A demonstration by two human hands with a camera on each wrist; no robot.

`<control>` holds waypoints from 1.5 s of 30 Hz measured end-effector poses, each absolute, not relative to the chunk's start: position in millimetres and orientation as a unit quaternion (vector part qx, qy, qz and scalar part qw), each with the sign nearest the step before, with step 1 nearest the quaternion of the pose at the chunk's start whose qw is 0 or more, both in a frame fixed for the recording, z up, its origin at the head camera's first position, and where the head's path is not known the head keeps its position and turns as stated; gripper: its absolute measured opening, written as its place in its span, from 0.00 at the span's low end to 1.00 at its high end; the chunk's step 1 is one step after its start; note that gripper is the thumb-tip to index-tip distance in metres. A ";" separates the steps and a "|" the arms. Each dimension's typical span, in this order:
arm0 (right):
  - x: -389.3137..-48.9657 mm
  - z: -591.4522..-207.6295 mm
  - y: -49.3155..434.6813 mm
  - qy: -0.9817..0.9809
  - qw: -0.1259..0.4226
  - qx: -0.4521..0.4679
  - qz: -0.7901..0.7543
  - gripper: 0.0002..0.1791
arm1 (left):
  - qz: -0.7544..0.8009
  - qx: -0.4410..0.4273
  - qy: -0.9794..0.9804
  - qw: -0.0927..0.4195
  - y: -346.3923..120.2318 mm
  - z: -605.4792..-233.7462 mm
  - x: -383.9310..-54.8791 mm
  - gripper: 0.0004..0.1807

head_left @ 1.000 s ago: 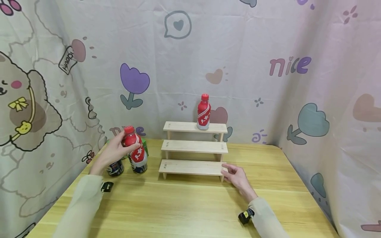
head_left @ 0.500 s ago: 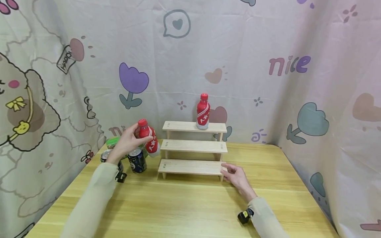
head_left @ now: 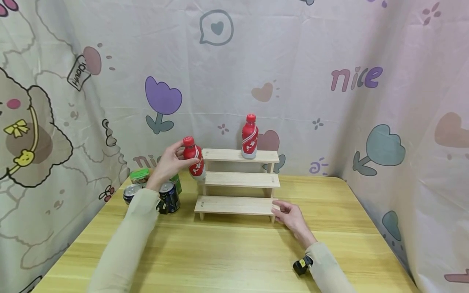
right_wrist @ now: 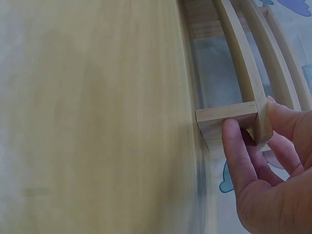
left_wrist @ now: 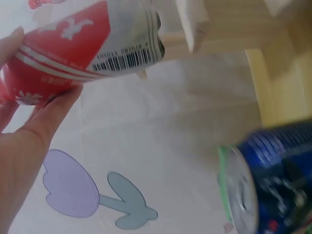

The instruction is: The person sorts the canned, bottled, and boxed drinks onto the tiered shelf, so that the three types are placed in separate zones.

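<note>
My left hand [head_left: 171, 164] grips a red bottle [head_left: 194, 159] with a red cap and pale base, tilted, at the left end of the three-tier wooden shelf [head_left: 234, 205]. In the left wrist view the fingers wrap the red part of the bottle, and its barcode side shows. A second, similar red bottle [head_left: 250, 138] stands upright on the top tier, right of centre. My right hand [head_left: 291, 218] holds the right end of the lowest tier; in the right wrist view, thumb and fingers are round the board's end beside its leg [right_wrist: 226, 112].
Left of the shelf stand a dark blue can [head_left: 170, 196], another can [head_left: 131, 193] and a green-lidded container [head_left: 139, 175], partly behind the left arm. A green item [head_left: 176, 183] shows behind the blue can. A patterned curtain [head_left: 304, 49] hangs behind the wooden table [head_left: 234, 256].
My left hand has lifted the red bottle off the blue can's spot and carried it right and up to the shelf's left end. The right hand stays in place.
</note>
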State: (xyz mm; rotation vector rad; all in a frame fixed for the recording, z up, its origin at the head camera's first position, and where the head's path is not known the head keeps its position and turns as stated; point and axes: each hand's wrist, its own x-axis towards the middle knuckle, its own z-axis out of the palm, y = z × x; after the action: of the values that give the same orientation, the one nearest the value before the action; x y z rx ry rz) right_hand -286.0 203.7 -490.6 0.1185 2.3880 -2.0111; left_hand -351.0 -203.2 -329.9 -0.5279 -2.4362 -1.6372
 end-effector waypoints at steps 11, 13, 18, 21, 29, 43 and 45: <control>-285.2 -491.1 204.0 0.765 0.004 0.032 -0.643 0.23 | -0.566 -0.209 -0.787 0.125 -168.2 -310.6 -365.3 0.38; -285.3 -491.5 203.3 0.766 0.002 0.030 -0.642 0.23 | -0.564 -0.212 -0.788 0.124 -161.8 -308.2 -369.3 0.38; -285.9 -494.1 202.4 0.763 0.001 0.036 -0.645 0.23 | -0.568 -0.216 -0.785 0.124 -146.0 -301.2 -377.1 0.39; -286.2 -495.3 202.5 0.765 0.001 0.036 -0.643 0.22 | -0.571 -0.219 -0.782 0.124 -137.5 -297.6 -382.0 0.38; -282.5 -487.0 201.6 0.772 0.002 0.034 -0.635 0.23 | -0.586 -0.222 -0.769 0.128 -118.1 -293.3 -399.8 0.39; -286.1 -492.4 202.5 0.774 -0.002 0.034 -0.632 0.22 | -0.611 -0.213 -0.755 0.109 -94.0 -294.9 -419.3 0.37; -286.1 -492.4 202.4 0.775 -0.003 0.032 -0.631 0.23 | -0.609 -0.218 -0.754 0.111 -93.0 -295.1 -420.3 0.37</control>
State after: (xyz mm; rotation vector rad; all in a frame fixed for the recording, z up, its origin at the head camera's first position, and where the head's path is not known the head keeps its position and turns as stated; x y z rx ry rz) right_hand -286.1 202.4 -492.4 0.0997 2.4396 -1.9856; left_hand -420.3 -93.0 -295.1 -0.6402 -2.2165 -1.7898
